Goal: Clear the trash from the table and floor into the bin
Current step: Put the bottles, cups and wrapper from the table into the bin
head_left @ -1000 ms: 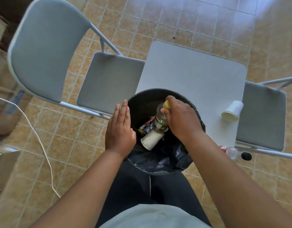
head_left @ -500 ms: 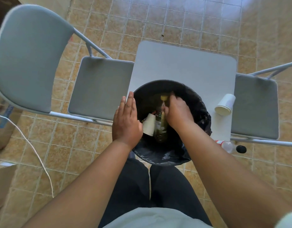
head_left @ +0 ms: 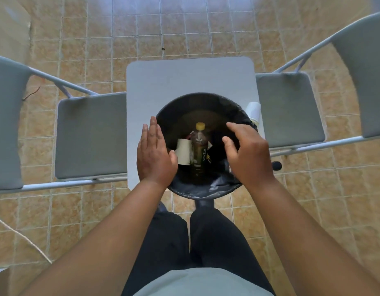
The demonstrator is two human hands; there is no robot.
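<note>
Both forearms reach forward over a black-lined bin (head_left: 206, 191) seen from above. The left hand (head_left: 154, 154) lies flat at the bin's left rim, fingers straight and together, holding nothing. The right hand (head_left: 247, 154) hovers over the right rim, fingers loosely spread and curled, empty. Between them, inside the bin, lies a dark bottle (head_left: 198, 154) with a yellow cap, beside a white paper cup (head_left: 183, 153).
</note>
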